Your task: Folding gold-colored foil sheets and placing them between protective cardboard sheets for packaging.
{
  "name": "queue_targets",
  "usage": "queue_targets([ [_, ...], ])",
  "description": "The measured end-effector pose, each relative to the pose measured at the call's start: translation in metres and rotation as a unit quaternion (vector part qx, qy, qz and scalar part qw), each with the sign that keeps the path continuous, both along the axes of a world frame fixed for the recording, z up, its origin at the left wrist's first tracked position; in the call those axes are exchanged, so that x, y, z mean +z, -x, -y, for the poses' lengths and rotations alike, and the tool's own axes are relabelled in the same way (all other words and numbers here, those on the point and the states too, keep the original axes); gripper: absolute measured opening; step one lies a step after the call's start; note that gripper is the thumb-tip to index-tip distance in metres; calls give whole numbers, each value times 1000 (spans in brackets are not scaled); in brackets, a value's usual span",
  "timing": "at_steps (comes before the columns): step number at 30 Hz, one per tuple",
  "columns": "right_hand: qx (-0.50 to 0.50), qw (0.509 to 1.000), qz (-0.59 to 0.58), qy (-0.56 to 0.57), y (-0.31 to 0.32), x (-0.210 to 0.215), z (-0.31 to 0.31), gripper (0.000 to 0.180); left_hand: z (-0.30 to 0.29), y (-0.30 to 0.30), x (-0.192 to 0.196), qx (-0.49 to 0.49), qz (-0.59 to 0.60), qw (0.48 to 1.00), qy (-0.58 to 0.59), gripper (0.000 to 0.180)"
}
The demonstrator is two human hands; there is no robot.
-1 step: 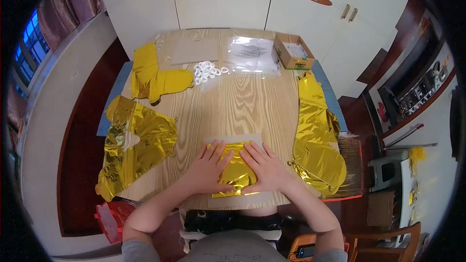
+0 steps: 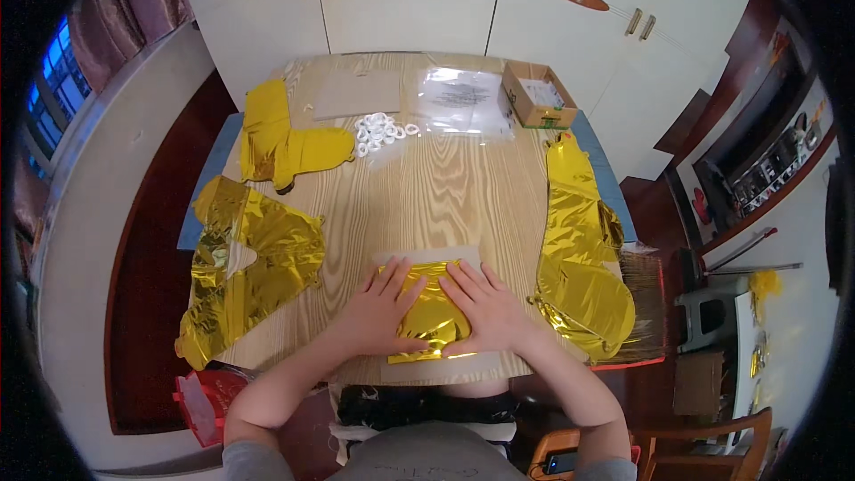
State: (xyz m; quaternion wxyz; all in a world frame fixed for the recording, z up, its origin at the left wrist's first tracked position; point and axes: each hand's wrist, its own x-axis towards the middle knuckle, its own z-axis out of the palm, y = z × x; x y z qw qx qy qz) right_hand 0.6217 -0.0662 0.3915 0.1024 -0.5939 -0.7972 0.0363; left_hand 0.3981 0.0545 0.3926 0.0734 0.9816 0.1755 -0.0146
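Note:
A folded gold foil balloon (image 2: 434,319) lies on a grey cardboard sheet (image 2: 445,369) at the near edge of the table. My left hand (image 2: 378,309) presses flat on its left side, fingers spread. On its right side my right hand (image 2: 485,305) also lies flat, with the fingers apart. Both thumbs point inward along the balloon's near part. Neither hand grips anything. Parts of the foil and the sheet are hidden under my palms.
Flat gold foil balloons lie at the left (image 2: 254,254), far left (image 2: 283,142) and right (image 2: 583,258) of the wooden table (image 2: 436,187). Farther back are white rings (image 2: 378,132), a grey sheet (image 2: 358,94), clear plastic bags (image 2: 463,100) and a cardboard box (image 2: 541,96).

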Motion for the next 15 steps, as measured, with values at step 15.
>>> queue_targets([
  [15, 106, 994, -27, 19, 36, 1, -12, 107, 86, 118, 18, 327, 114, 903, 253, 46],
])
